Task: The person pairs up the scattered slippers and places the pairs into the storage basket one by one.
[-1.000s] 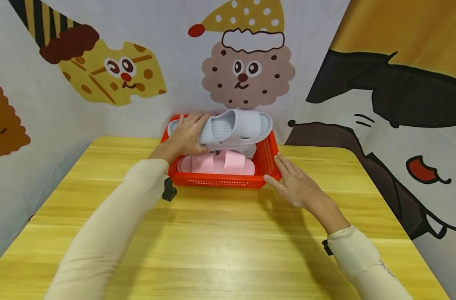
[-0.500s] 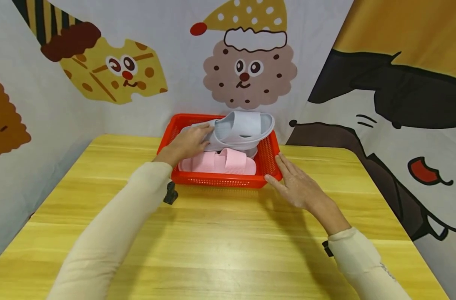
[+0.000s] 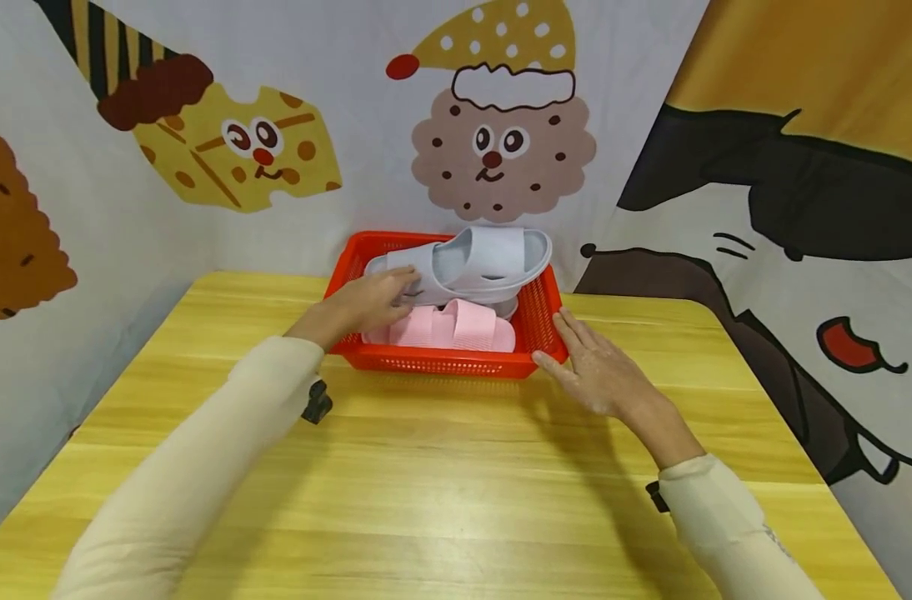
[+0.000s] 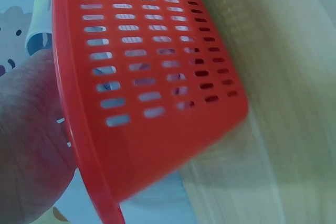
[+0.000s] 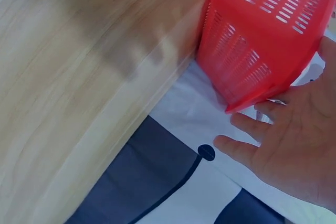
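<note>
Left hand: our left hand (image 3: 372, 298) reaches into the basket and holds the heel end of the grey slipper, fingers curled over its edge
Grey slipper: the grey slipper (image 3: 471, 265) sits tilted on top of the pile, toe end resting near the basket's far right corner
Pink slipper: the pink slipper (image 3: 456, 327) lies flat in the basket, under the grey one, along the near wall
Basket: the red basket (image 3: 441, 361) stands on the table at the far edge, close to the back cloth; in our left wrist view its slotted wall (image 4: 157, 77) fills most of the frame
Right hand: our right hand (image 3: 594, 371) lies flat with straight fingers against the basket's near right corner, gripping nothing; the right wrist view shows the palm (image 5: 294, 156) spread beside that corner (image 5: 262, 40)
Table: the yellow wooden table (image 3: 441, 475) carries the basket and both our forearms above it
</note>
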The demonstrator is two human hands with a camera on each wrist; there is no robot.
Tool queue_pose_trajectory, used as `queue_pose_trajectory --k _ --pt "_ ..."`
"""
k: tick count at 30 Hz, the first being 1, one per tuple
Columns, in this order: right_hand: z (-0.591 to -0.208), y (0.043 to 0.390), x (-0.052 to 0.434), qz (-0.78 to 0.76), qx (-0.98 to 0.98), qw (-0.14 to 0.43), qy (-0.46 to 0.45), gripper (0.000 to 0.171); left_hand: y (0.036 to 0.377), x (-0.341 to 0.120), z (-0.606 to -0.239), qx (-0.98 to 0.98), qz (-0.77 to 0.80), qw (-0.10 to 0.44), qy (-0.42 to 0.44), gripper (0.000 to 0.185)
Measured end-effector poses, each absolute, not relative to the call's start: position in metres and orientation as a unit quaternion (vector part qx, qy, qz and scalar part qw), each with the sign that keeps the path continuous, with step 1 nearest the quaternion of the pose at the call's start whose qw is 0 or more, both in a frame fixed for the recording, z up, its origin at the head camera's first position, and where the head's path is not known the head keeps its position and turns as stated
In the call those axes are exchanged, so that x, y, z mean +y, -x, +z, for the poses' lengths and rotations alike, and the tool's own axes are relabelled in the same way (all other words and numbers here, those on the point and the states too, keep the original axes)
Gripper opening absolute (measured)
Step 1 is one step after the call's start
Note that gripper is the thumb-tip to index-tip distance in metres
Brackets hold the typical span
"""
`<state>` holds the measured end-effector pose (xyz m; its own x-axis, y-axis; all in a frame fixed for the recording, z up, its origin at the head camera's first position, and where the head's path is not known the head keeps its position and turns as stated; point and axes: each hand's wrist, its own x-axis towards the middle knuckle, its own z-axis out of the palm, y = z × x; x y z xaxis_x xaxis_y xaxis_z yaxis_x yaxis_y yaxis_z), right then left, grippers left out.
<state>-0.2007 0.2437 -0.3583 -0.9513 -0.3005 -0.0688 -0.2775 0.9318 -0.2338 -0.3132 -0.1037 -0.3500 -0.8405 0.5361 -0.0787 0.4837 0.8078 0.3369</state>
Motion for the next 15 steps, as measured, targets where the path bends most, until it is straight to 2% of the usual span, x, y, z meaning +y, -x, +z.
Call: queue_pose_trajectory --k 3,8,15 --pt "-0.361 0.204 0.245 -0.126 0.979 0.038 0.155 0.089 0.305 -0.113 -0.351 0.944 0.154 0.078 -0.28 0.063" --pt "-0.37 0.209 0.251 -0.16 0.974 0.012 0.162 0.088 0.288 -0.122 -0.358 0.939 0.157 0.029 -0.303 0.057" --pt "-0.375 0.209 0.257 -0.173 0.968 -0.031 0.177 0.081 0.271 -0.127 -0.365 0.931 0.144 -0.042 -0.332 0.071"
